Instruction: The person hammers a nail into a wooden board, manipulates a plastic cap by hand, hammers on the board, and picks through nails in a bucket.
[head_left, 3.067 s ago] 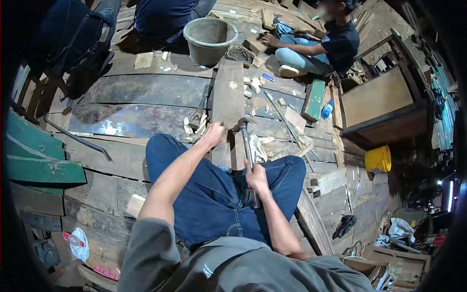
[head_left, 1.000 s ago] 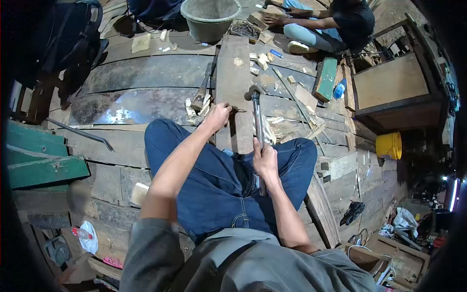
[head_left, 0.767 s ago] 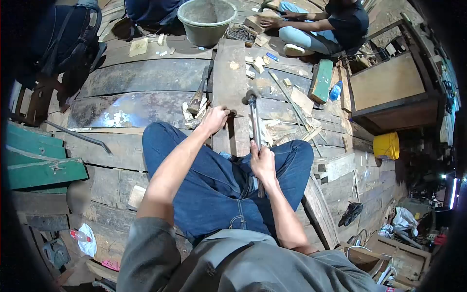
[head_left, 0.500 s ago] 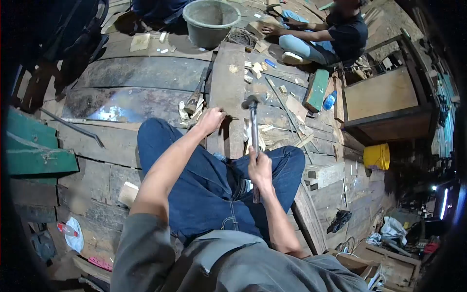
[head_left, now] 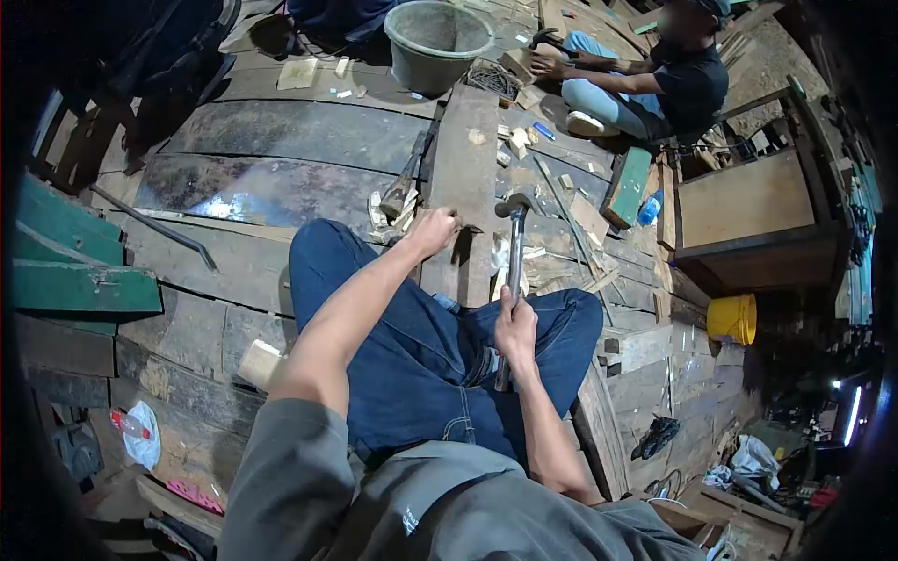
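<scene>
My right hand (head_left: 516, 329) is wrapped round the handle of a claw hammer (head_left: 516, 245), whose head is raised beside a wooden plank (head_left: 465, 150). Over the near part of that plank, my left hand (head_left: 436, 231) is closed with its fingertips pinched together; what they hold is too small to make out. A dark shadow falls on the plank just below the fingertips. Left of the plank, a chisel-like tool (head_left: 400, 194) lies among pale wood scraps. More wood chips (head_left: 533, 271) lie to the right of the hammer.
A grey bucket (head_left: 436, 70) stands at the plank's far end, near a container of nails (head_left: 493, 82). A seated person (head_left: 687, 84) holds a hammer at the upper right. Around me are a wooden cabinet (head_left: 748, 201), a yellow bucket (head_left: 731, 320), green boards (head_left: 84, 285) and a bent metal bar (head_left: 154, 224).
The whole view has shifted, so things appear farther right than half a second ago. My left hand stays pinched over the plank and my right hand keeps its hold on the hammer.
</scene>
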Demonstrator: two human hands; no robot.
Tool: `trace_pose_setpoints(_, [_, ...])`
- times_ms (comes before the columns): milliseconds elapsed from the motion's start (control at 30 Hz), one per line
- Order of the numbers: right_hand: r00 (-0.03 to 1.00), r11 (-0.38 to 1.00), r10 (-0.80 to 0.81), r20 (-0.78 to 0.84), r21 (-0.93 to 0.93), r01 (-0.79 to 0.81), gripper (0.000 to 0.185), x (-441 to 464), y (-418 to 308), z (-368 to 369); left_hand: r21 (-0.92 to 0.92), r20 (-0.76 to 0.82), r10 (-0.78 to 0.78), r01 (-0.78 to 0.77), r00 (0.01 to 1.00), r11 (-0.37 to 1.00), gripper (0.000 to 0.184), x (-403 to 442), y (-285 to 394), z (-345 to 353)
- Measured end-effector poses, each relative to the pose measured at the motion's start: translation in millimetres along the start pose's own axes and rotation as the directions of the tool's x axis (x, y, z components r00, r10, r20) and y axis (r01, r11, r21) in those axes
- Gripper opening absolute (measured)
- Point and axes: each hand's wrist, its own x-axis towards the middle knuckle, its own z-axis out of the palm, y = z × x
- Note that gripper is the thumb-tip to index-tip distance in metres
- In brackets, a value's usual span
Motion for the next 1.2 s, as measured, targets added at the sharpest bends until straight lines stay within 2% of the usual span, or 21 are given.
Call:
trace_pose_setpoints(67, [0.993,0.989,-0.115,-0.029,-0.101,0.111,0.054,11.3,23.2,17.5,0.024,-0.003,0.013,-0.013,1.0,1.0,0.017,2.0,1.4,-4.6])
trace_pose_setpoints(167, [0.996,0.997,0.024,0.088,-0.072,-0.017,0.058,8.5,13.5,17.1,-0.025,-0.016,0.02,-0.02,1.0,0.999,0.016,1.7,-2.0,-0.3])
trace_pose_setpoints(267, [0.998,0.996,-0.039,-0.049,-0.085,0.035,0.06,11.9,22.1,12.5,-0.02,0.023,-0.014,0.015,1.0,1.0,0.017,5.8,-2.7,-2.5])
trace_pose_setpoints(300, [0.995,0.998,-0.056,-0.077,-0.005,0.056,0.059,5.3,5.5,3.0,-0.008,0.045,-0.022,0.023,0.999,1.0,0.017,2.8,-2.8,-3.6])
trace_pose_setpoints(367, [0.999,0.999,0.014,-0.036,0.041,-0.013,0.058,6.7,-5.3,-10.8,-0.04,0.038,-0.067,0.068,0.997,0.997,0.017,-3.0,4.6,-7.5])
trace_pose_setpoints(400, [0.991,0.996,-0.09,-0.096,-0.019,0.089,0.059,8.2,-9.7,-15.3,-0.044,0.026,-0.058,0.059,0.998,0.997,0.017,2.2,3.4,-12.7])
trace_pose_setpoints(433, [0.999,1.0,-0.008,-0.042,0.011,0.008,0.059,5.5,-20.8,-25.0,-0.051,0.015,-0.048,0.048,0.999,0.998,0.016,7.9,4.4,-17.0])
trace_pose_setpoints(500, [0.989,0.993,-0.118,-0.087,-0.023,0.117,0.055,5.4,-24.4,-32.5,-0.119,-0.104,-0.084,0.071,0.991,0.99,0.015,13.9,1.7,-23.6])
trace_pose_setpoints(567, [0.983,0.99,-0.132,-0.124,0.036,0.137,0.054,2.0,-32.2,-37.2,-0.227,-0.313,-0.167,0.098,0.935,0.969,0.016,25.7,9.7,-53.6])
trace_pose_setpoints(633, [0.988,0.989,-0.08,-0.135,0.109,0.095,0.054,3.0,-34.6,-40.6,-0.4,-0.447,-0.39,0.21,0.805,0.892,0.014,34.8,23.1,-88.7])
trace_pose_setpoints(667, [0.996,0.996,-0.015,-0.087,0.092,0.023,0.054,5.8,-39.5,-46.6,-0.507,-0.405,-0.535,0.304,0.742,0.806,0.022,36.7,20.5,-98.0])
trace_pose_setpoints(767, [0.986,0.984,-0.114,-0.123,0.125,0.129,0.055,21.0,-46.7,-53.9,-0.67,-0.431,-0.642,0.251,0.634,0.698,0.027,37.0,-2.8,-87.8])
trace_pose_setpoints(800, [0.989,0.985,-0.102,-0.11,0.131,0.116,0.054,26.0,-52.2,-55.7,-0.734,-0.29,-0.73,0.346,0.619,0.585,0.029,37.9,-12.3,-79.3])
trace_pose_setpoints(833, [0.973,0.982,-0.174,-0.151,0.052,0.183,0.053,27.6,-66.1,-57.9,-0.727,-0.349,-0.675,0.267,0.65,0.633,0.026,39.0,-28.7,-59.9])
trace_pose_setpoints(900, [0.967,0.972,-0.201,-0.157,0.092,0.217,0.053,37.3,-63.8,-51.0,-0.803,-0.218,-0.758,0.329,0.615,0.497,0.029,47.7,-35.2,-45.0])
trace_pose_setpoints(933, [0.995,0.99,-0.054,-0.079,0.125,0.064,0.054,40.6,-60.1,-47.1,-0.757,-0.313,-0.692,0.269,0.651,0.595,0.026,49.5,-34.8,-43.0])
trace_pose_setpoints(967, [0.996,0.98,-0.048,-0.07,0.19,0.061,0.054,40.5,-56.8,-42.3,-0.745,-0.313,-0.677,0.27,0.666,0.61,0.024,48.1,-26.4,-49.6])
trace_pose_setpoints(1033, [0.998,0.988,0.05,-0.041,0.147,-0.044,0.056,39.0,-52.9,-37.9,-0.774,-0.157,-0.759,0.398,0.632,0.491,0.024,51.6,-20.7,-50.2])
trace_pose_setpoints(1100, [0.995,0.988,-0.077,-0.068,0.128,0.085,0.057,42.0,-29.4,-27.3,-0.684,-0.255,-0.715,0.401,0.652,0.609,0.024,51.7,-11.9,-56.2])
trace_pose_setpoints(1133, [0.999,0.985,0.041,0.006,0.165,-0.041,0.055,38.8,-28.5,-30.1,-0.75,-0.255,-0.716,0.334,0.65,0.571,0.025,50.8,-16.2,-48.1])
trace_pose_setpoints(1200, [0.998,0.983,0.055,0.012,0.174,-0.057,0.054,41.4,-10.7,-24.7,-0.72,-0.284,-0.715,0.35,0.639,0.599,0.025,48.5,-16.9,-49.3])
